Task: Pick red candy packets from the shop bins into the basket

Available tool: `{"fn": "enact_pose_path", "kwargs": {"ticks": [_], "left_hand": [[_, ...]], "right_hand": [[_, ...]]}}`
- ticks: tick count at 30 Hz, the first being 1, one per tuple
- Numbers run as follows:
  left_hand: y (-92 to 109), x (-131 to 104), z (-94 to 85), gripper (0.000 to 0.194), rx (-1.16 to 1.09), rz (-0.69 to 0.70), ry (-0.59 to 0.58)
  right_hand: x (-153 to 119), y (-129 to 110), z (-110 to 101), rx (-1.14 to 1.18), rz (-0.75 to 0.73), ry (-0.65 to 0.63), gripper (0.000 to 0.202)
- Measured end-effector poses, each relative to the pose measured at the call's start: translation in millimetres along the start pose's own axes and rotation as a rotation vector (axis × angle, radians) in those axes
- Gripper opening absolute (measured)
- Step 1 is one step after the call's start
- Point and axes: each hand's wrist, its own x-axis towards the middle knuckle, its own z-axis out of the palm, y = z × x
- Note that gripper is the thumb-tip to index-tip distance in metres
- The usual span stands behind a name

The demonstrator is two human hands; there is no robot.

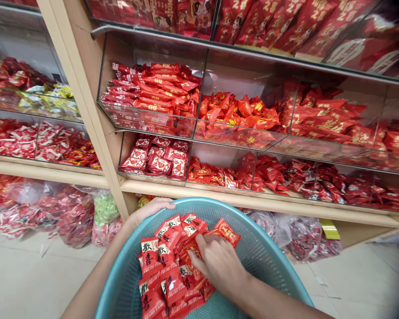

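A teal plastic basket (269, 248) with a mesh wall is at the bottom centre, tilted toward the camera. My left hand (153, 207) grips its far left rim, with the thumb lying over the edge. Inside lie several red candy packets (152, 257) with black characters on cream panels, and shinier red-orange packets (226, 231) are on their right. My right hand (217, 261) reaches into the basket from the right, its fingers bent down among the packets. Its fingertips are partly hidden, so what they hold cannot be made out.
Ahead are wooden shelves (173, 189) with clear divided bins of red packets (159, 88). A wooden upright (86, 97) stands at left. Below the shelves, plastic bags of sweets (75, 217) rest on the tiled floor (26, 274), with more bags (302, 235) at right.
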Motion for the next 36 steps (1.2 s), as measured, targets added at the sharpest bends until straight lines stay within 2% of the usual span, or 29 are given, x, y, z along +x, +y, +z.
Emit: {"fn": "enact_pose_path", "kwargs": {"ticks": [4, 7, 9, 12, 16, 22, 26, 29, 32, 34, 36], "left_hand": [[1.8, -0.3, 1.9, 0.022, -0.01, -0.01, -0.03], [-0.1, 0.1, 2.1, 0.02, -0.028, -0.015, -0.022], [-2.4, 1.2, 0.9, 0.021, -0.033, -0.017, -0.003], [-5.0, 2.9, -2.0, 0.025, -0.023, -0.015, 0.029], [-4.5, 2.7, -3.6, 0.021, -0.008, 0.022, 0.006], [-0.7, 0.5, -0.5, 0.021, -0.048, -0.008, -0.008], [1.9, -0.3, 1.8, 0.021, -0.023, -0.008, 0.01], [3.5, -0.6, 2.6, 0.021, -0.013, -0.008, -0.004], [4.6, -0.9, 2.8, 0.022, -0.008, -0.011, -0.022], [5.0, -1.2, 3.0, 0.023, -0.008, -0.016, -0.019], [4.9, -1.6, 3.0, 0.023, -0.01, -0.021, -0.013]], "right_hand": [[34.9, 30.6, -28.0, 0.048, 0.094, 0.098, 0.032], [79.1, 67.5, -44.6, 0.045, 0.181, 0.24, 0.032], [109.2, 91.5, -48.1, -0.027, 0.277, 0.303, 0.03], [144.6, 115.8, -42.5, -0.047, 0.459, 0.232, 0.032], [169.4, 123.3, -27.3, 0.044, 0.559, 0.124, 0.036], [183.2, 119.1, -16.7, 0.176, 0.621, 0.089, 0.029], [186.5, 115.3, -18.5, 0.283, 0.628, 0.104, 0.024], [182.2, 113.9, -25.8, 0.346, 0.612, 0.153, 0.028], [166.2, 116.7, -39.8, 0.432, 0.498, 0.324, 0.028], [148.4, 118.6, -50.6, 0.517, 0.34, 0.475, 0.025], [126.4, 118.0, -59.0, 0.615, 0.2, 0.571, 0.023]]}}
